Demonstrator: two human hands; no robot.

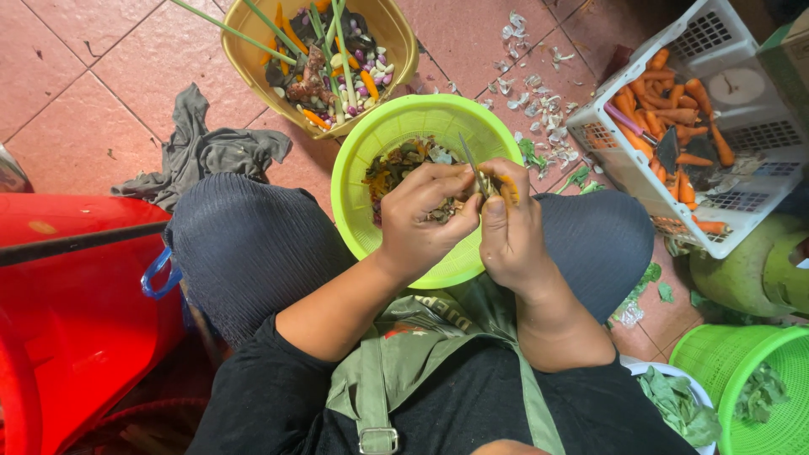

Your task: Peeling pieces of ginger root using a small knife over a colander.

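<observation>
Sitting on a pink tiled floor [101, 76].

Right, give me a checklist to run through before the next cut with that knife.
1. Knife gripped between both hands, blade pointing up and away: ok.
2. Left hand and right hand over the green bowl: ok.
3. Orange piece held at the right fingertips: ok.
4. Fingertips out of the blade's edge: cannot tell.
5. Bowl has room for more peelings: ok.
6. Bowl steady between the knees: cannot tell.
</observation>
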